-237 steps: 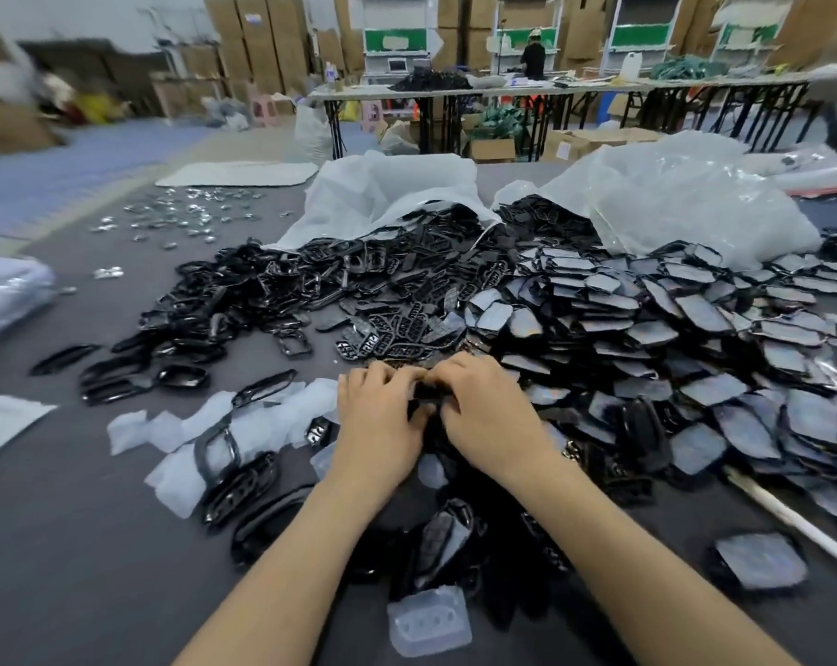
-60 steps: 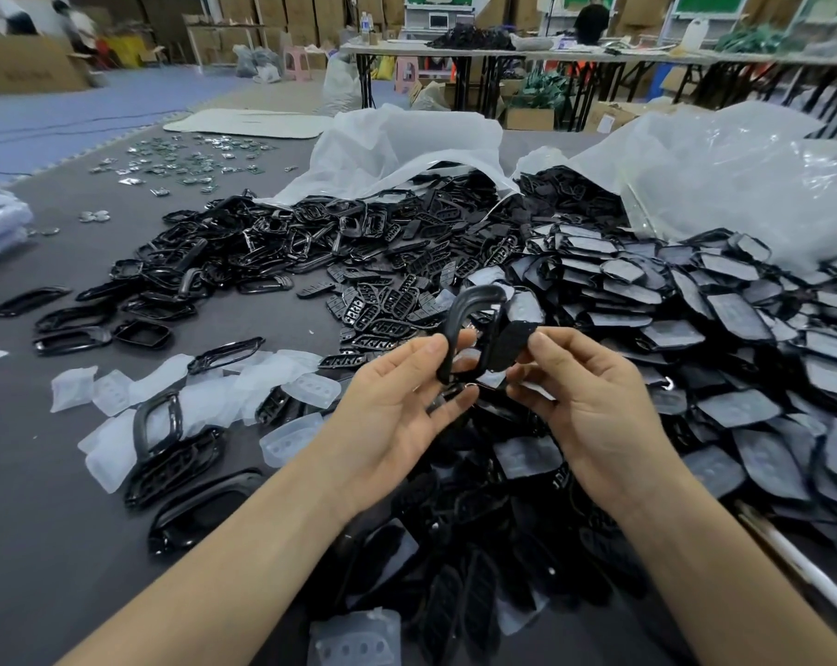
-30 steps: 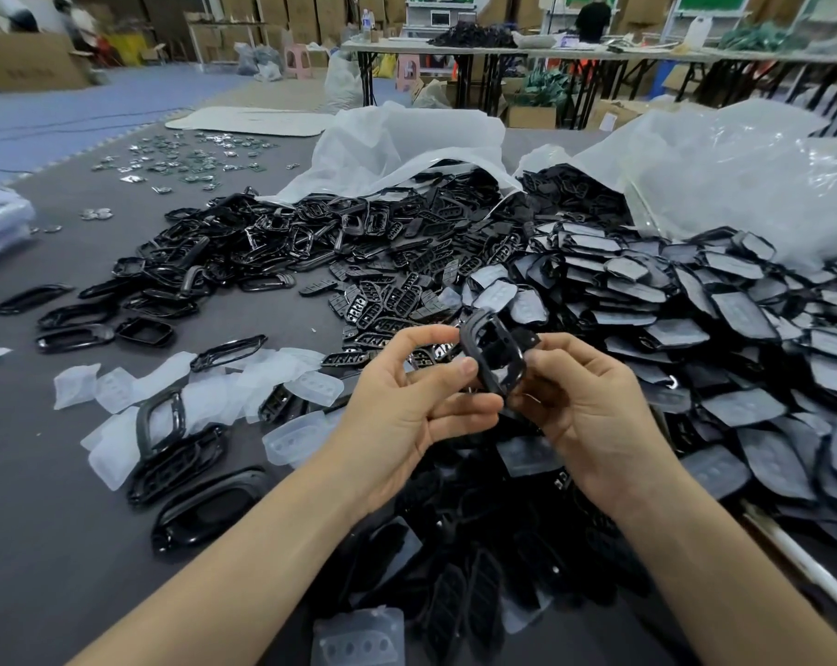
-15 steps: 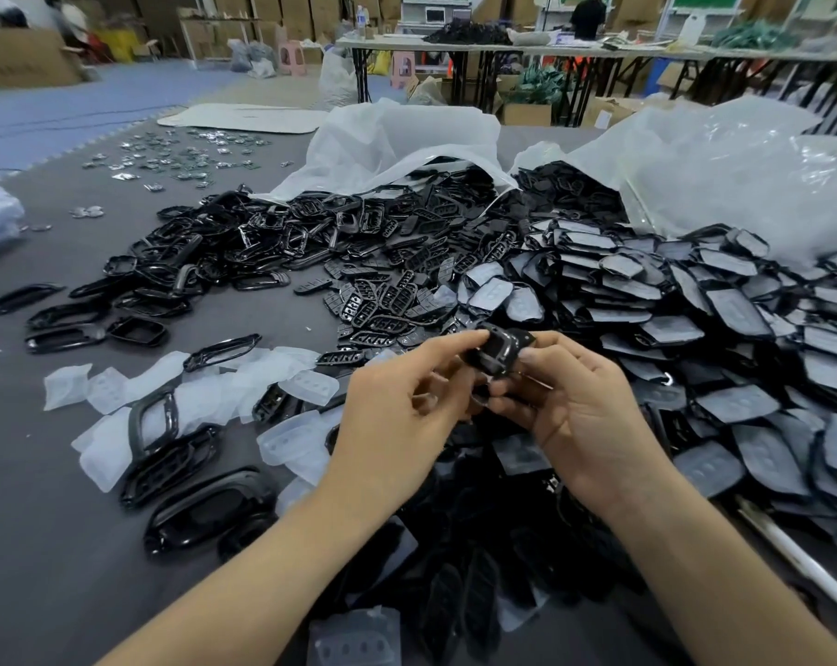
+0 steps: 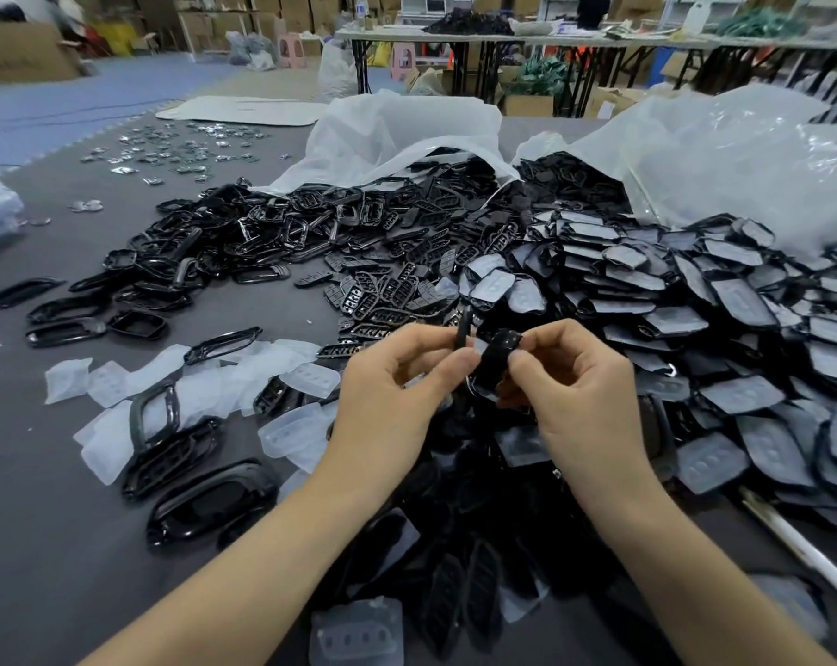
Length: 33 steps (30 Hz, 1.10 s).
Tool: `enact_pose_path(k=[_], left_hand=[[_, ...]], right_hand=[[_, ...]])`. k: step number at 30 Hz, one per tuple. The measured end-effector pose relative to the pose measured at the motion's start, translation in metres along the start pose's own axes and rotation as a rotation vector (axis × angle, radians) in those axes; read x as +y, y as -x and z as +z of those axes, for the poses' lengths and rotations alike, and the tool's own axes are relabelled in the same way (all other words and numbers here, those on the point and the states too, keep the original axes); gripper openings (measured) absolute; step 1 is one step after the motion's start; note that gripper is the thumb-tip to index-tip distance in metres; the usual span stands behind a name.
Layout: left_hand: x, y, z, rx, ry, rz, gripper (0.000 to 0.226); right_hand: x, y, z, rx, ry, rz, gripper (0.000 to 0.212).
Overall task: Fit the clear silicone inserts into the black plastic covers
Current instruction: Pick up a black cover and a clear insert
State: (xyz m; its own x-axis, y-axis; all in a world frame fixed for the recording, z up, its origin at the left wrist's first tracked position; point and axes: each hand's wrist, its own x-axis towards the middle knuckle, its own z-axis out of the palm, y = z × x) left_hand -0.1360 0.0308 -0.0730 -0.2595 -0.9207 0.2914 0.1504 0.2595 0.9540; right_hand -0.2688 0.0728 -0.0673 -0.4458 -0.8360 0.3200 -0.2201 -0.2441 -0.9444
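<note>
The grey table point(image 5: 46, 545) lies bare only at the lower left of the frame and along a strip at centre left. Heaped black covers point(image 5: 647, 300) fill the middle and right. Two plastic bags point(image 5: 406, 132) close off the top, and a white rod point(image 5: 801, 545) slants across the lower right. Loose clear inserts point(image 5: 132, 382) lie left of centre, with another at the bottom edge.

Both my hands meet at mid-frame, raised above the heap. My right hand point(image 5: 575, 396) pinches a glossy black cover point(image 5: 495, 358) narrowly between thumb and curled forefinger. My left hand point(image 5: 397, 391) pinches a thin black piece point(image 5: 463, 329) that stands edge-on just beside the cover, thumb tip against the cover. A pale sliver shows between them; I cannot tell whether an insert is seated.

Both forearms rise from the lower corners, with the knuckles turned outward.
</note>
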Motion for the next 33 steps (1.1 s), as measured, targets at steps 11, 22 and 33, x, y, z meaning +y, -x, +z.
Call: enact_pose_path(k=[11, 22, 33], left_hand=[[-0.0011, 0.0021, -0.0026, 0.0, -0.336, 0.181, 0.047], [-0.0033, 0.0032, -0.0033, 0.028, -0.478, 0.28, 0.038], [0.0027, 0.0033, -0.0036, 0.067, -0.298, 0.197, 0.02]], right_hand=[[-0.0016, 0.0001, 0.0031, -0.209, -0.323, 0.228, 0.027], [0.0019, -0.0019, 0.0014, -0.336, -0.507, 0.327, 0.009], [-0.0021, -0.0032, -0.0006, -0.26, -0.536, 0.315, 0.005]])
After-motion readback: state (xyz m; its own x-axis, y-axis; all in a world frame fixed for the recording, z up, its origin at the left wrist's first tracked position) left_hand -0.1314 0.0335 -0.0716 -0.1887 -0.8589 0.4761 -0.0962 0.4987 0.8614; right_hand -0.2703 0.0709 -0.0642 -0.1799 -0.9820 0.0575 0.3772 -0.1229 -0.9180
